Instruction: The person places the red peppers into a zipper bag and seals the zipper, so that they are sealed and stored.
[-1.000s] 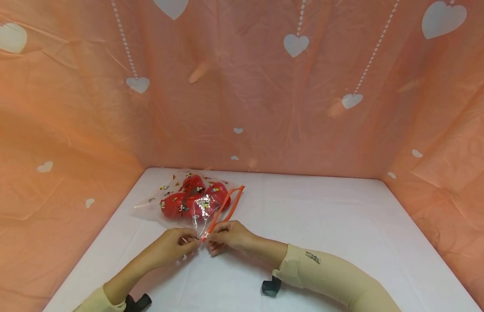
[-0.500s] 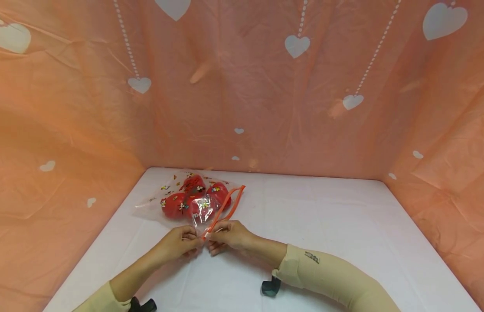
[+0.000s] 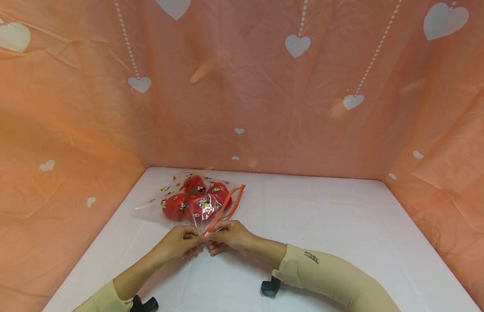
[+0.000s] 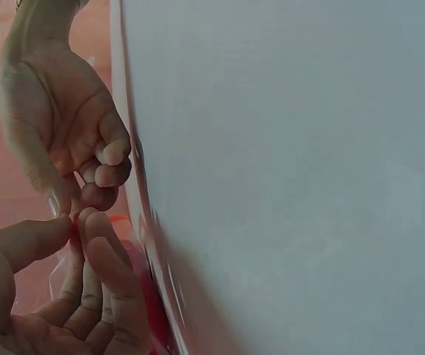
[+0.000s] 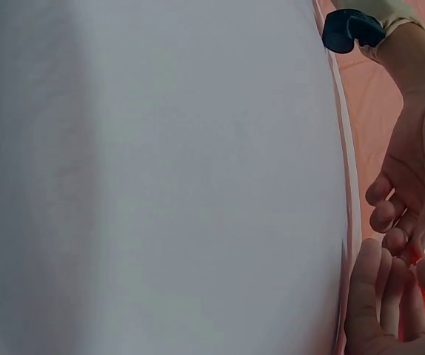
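Observation:
A clear zip bag printed with small cartoon figures lies on the white table. Several red rounded things show through its plastic. Along its right side runs an orange zip strip, with its two edges parted toward the far end. At the strip's near corner my left hand pinches the bag between thumb and fingers. My right hand pinches the same corner from the right, by a small white piece. In the left wrist view the fingertips of my left hand and right hand meet; the pinched edge is mostly hidden.
The white table extends to the right of the bag. An orange curtain with white hearts hangs behind and at both sides. Dark wrist mounts sit under both forearms.
My left hand has shifted slightly right and up, so its fingertips now meet the right hand's at the zip corner. The right hand and the bag have hardly moved.

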`<state>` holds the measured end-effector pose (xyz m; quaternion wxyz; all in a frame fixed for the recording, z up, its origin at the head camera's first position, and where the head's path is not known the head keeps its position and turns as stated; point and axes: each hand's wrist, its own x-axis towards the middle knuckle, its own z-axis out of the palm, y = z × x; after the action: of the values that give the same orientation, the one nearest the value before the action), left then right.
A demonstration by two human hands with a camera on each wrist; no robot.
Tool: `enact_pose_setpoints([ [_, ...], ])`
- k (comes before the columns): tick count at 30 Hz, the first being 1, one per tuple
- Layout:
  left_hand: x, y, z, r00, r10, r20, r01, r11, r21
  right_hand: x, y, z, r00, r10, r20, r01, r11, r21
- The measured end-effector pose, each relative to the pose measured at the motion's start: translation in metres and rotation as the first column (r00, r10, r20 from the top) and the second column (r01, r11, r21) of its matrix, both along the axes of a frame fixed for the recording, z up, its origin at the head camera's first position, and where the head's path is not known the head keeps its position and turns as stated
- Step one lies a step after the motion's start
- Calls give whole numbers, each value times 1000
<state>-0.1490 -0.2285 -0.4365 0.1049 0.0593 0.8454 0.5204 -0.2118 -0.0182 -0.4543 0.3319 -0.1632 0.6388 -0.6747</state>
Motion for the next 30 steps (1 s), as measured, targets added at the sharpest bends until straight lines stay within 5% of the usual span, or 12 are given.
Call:
enact_pose_setpoints([
  [15,-3,-2,2,1000,-17,14,18,998,-64,-3,-3,-1,999,21,-40,-19,999,43],
  [30,-3,-2,1,999,-48,4,48,999,-2,-26,7,1,1000,-15,-8,15,997,69],
])
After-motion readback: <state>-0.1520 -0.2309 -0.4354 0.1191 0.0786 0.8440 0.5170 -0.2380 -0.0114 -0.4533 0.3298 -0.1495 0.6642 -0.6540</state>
